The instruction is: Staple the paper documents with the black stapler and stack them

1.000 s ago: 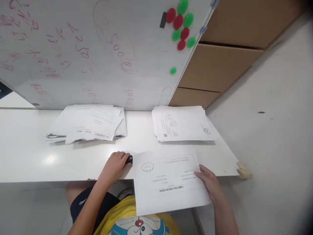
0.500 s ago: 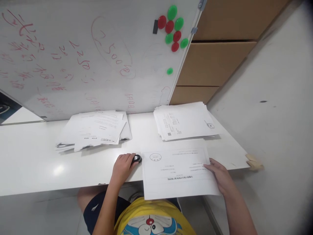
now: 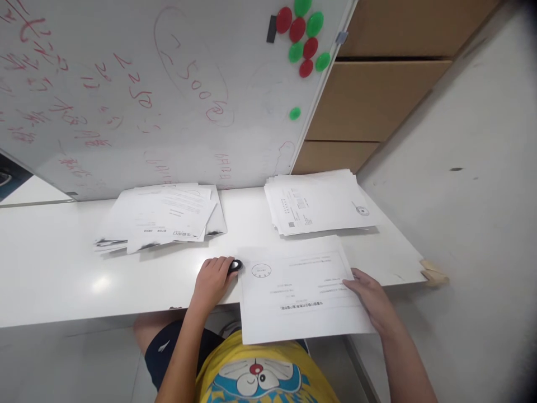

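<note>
Sheet of paper (image 3: 293, 319) is held at lower centre-right of frame, print side up, near edge past the table (image 3: 54, 268) edge. Its right edge is pinched by right hand (image 3: 373, 302), thumb on top; other fingers partly hidden. Small black object (image 3: 236, 266) is gripped in left hand (image 3: 213, 282), fingers curled round it, just beside sheet's left edge; contact can't be told. Paper stacks are set at centre left (image 3: 146, 210) and right of centre (image 3: 327, 196), below whiteboard (image 3: 247, 151).
</note>
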`<state>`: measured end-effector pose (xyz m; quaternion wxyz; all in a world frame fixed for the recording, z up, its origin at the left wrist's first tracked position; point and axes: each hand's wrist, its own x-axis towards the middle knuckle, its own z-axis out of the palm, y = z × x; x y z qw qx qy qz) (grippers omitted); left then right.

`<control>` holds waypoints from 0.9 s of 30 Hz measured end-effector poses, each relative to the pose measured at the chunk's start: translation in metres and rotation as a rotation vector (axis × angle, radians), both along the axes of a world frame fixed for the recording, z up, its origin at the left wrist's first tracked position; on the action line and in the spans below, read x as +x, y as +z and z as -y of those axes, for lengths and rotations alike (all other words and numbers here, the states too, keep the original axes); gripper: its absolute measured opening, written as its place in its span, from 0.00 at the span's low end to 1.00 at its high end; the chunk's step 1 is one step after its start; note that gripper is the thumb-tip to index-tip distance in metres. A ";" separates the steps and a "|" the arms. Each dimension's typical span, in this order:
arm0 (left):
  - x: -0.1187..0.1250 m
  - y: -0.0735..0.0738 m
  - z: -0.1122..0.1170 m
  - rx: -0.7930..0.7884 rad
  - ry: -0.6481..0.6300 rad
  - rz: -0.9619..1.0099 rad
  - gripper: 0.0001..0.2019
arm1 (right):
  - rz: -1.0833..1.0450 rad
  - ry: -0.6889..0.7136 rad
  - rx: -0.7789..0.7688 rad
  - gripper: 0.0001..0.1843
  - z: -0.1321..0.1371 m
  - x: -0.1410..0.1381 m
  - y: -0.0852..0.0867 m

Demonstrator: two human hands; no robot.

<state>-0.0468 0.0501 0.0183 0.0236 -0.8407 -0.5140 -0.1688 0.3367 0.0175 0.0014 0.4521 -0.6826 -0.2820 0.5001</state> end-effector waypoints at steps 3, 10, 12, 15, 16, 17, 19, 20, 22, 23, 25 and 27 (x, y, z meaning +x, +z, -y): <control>0.000 0.000 0.001 -0.018 -0.002 -0.020 0.14 | -0.049 0.025 0.006 0.17 -0.001 -0.004 0.002; -0.001 -0.007 0.006 0.069 -0.091 0.053 0.19 | -0.086 0.030 -0.003 0.18 -0.002 -0.011 0.000; -0.001 -0.010 0.007 0.077 -0.108 0.073 0.20 | -0.089 0.024 -0.028 0.19 -0.002 -0.010 0.000; 0.001 -0.012 0.008 0.050 -0.079 0.088 0.21 | -0.071 0.041 -0.045 0.19 -0.004 -0.010 0.003; 0.002 -0.012 0.008 0.044 -0.073 0.091 0.21 | -0.062 0.046 -0.038 0.19 -0.006 -0.011 0.004; 0.002 -0.011 0.008 0.044 -0.073 0.094 0.21 | -0.055 0.045 -0.026 0.19 -0.008 -0.012 0.006; 0.002 -0.011 0.010 0.076 -0.081 0.105 0.21 | -0.052 0.027 -0.001 0.18 -0.011 -0.015 0.009; 0.002 -0.011 0.010 0.105 -0.083 0.109 0.21 | -0.060 0.028 0.010 0.18 -0.012 -0.016 0.011; 0.002 -0.011 0.011 0.168 -0.082 0.106 0.22 | -0.091 0.072 0.039 0.18 -0.015 -0.014 0.017; 0.001 -0.011 0.010 0.199 -0.083 0.103 0.23 | -0.102 0.101 0.057 0.18 -0.017 -0.010 0.021; 0.000 -0.011 0.009 0.257 -0.086 0.108 0.25 | -0.099 0.102 0.098 0.19 -0.026 0.002 0.032; -0.002 -0.011 0.008 0.302 -0.080 0.125 0.26 | -0.046 0.018 0.147 0.18 -0.042 0.022 0.047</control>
